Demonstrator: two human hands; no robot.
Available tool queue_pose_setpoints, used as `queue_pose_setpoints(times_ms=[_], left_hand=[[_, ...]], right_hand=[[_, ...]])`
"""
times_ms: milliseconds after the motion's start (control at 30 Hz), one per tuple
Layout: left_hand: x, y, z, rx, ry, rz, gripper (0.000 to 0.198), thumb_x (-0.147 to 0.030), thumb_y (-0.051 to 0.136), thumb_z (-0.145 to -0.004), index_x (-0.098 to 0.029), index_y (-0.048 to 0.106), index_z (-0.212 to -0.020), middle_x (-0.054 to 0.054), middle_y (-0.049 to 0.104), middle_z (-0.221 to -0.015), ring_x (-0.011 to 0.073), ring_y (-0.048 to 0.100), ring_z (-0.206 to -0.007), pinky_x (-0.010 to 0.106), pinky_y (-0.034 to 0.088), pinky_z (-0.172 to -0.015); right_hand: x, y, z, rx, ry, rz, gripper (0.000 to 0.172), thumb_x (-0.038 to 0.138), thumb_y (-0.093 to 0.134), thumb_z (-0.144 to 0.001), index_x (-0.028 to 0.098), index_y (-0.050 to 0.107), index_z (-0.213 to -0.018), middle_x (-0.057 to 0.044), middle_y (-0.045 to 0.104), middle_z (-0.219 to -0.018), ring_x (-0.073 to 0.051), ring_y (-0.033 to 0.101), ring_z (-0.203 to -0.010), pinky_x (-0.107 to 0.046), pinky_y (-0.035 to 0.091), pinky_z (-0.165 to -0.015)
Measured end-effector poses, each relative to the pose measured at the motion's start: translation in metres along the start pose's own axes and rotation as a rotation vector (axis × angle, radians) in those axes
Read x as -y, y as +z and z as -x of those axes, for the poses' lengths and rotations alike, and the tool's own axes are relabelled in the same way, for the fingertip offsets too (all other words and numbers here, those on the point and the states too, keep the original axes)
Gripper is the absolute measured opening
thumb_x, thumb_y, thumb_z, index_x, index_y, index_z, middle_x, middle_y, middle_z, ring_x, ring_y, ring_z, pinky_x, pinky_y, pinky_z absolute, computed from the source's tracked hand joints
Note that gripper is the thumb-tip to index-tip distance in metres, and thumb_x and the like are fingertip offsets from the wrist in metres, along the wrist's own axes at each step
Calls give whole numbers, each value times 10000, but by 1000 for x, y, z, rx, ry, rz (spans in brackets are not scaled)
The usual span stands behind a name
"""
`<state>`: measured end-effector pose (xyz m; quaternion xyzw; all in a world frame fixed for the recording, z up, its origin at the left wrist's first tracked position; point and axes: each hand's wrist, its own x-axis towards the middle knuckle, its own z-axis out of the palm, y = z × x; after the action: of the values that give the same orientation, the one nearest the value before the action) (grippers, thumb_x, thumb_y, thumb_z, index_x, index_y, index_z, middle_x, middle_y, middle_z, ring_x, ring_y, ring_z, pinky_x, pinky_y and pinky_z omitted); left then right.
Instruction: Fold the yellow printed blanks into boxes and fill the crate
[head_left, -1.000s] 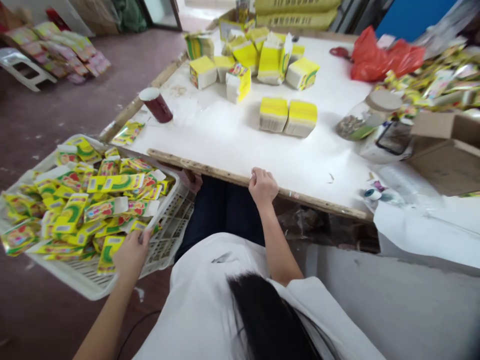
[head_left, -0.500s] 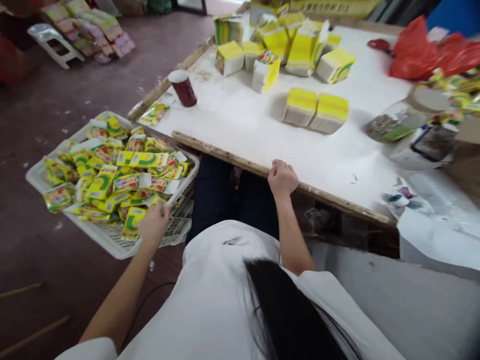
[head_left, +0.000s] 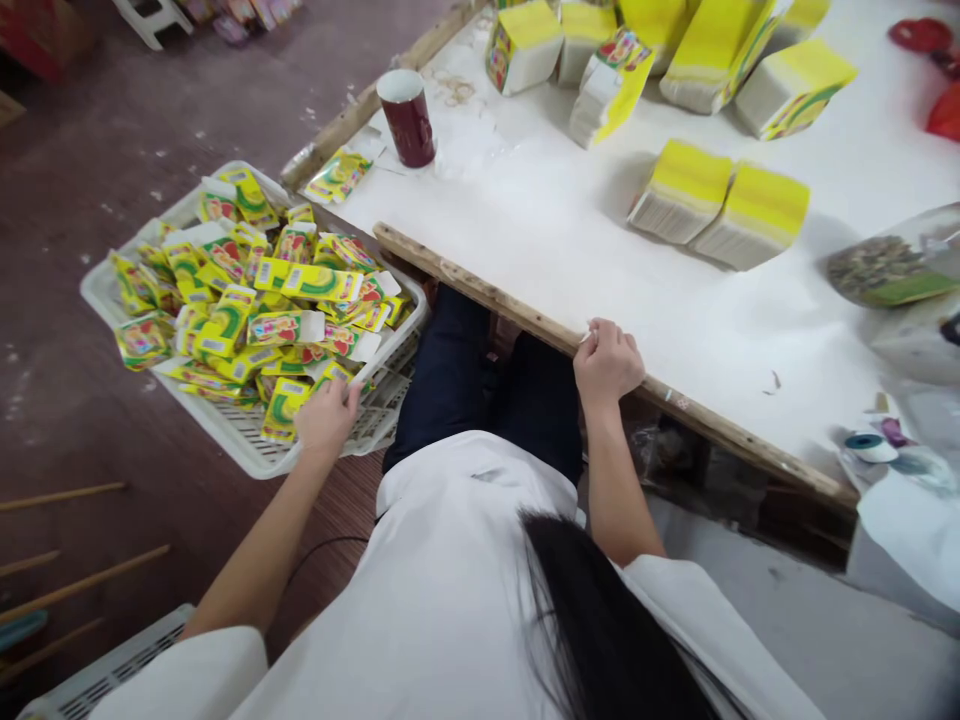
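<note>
My left hand (head_left: 327, 416) reaches down into a white plastic crate (head_left: 225, 437) on the floor at my left. The crate is heaped with several flattened yellow-green cartons (head_left: 255, 305). The fingers curl over a carton at the near edge of the heap. My right hand (head_left: 607, 360) rests curled on the wooden front edge (head_left: 487, 292) of the white table, fingers closed over the lip. Whether anything lies under those fingers stays hidden.
On the table stand stacks of yellow flat cartons (head_left: 720, 205), more stacks at the back (head_left: 600, 95), and a dark red cup (head_left: 406, 116). A bag of small items (head_left: 885, 268) and tape rolls (head_left: 866, 445) lie at the right. Wooden sticks (head_left: 67, 585) lie on the floor.
The view has tilted down and closer. My left hand stays at the crate's near edge on the cartons. My right hand keeps its place on the table edge.
</note>
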<state>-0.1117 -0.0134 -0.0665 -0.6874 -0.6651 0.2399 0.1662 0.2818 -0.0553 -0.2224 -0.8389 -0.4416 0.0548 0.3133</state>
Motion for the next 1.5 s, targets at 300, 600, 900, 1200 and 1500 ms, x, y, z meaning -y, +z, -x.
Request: queue_pose_setpoints(times_ms=[300,600,900,1200,1500], left_hand=[[-2,-6,-1,58,2,26,556,-538,266,-1017,-156,655,-910,125,650,-906,246,564,-814,329,170,-590],[-2,-6,-2,89,18,-25,582,-542,227,-1026,-168,643,-867,105,652,-888,236,591,-817,329,230,-606],[1,-2,-2,116,4,-31,560,-517,236,-1027,-170,643,-860,119,660,-900,254,591,-831,341,239,-619],[0,-6,-1,147,-64,71,449,-504,367,-993,-166,655,-929,124,694,-929,277,630,-877,331,299,-638],[20,-7,9,113,-112,331,356,-541,451,-957,-227,615,-926,79,707,-896,259,681,-877,330,479,-718]], right_hand=[[1,0,-1,48,31,-8,233,181,475,-849,200,674,-968,-73,691,-829,-239,559,-785,-329,356,-675],[1,0,0,54,22,0,254,184,453,-850,202,674,-974,-81,675,-798,-254,557,-766,-347,373,-689],[4,-2,0,46,17,31,242,192,455,-863,208,674,-964,-80,683,-788,-252,572,-739,-353,377,-673],[13,-7,-5,-190,-117,-129,130,154,548,-875,226,642,-928,-64,702,-781,-241,618,-710,-359,469,-689],[160,49,23,518,-393,-781,426,300,593,-921,217,532,-1335,-174,591,-1289,-321,552,-1237,-531,485,-1040]])
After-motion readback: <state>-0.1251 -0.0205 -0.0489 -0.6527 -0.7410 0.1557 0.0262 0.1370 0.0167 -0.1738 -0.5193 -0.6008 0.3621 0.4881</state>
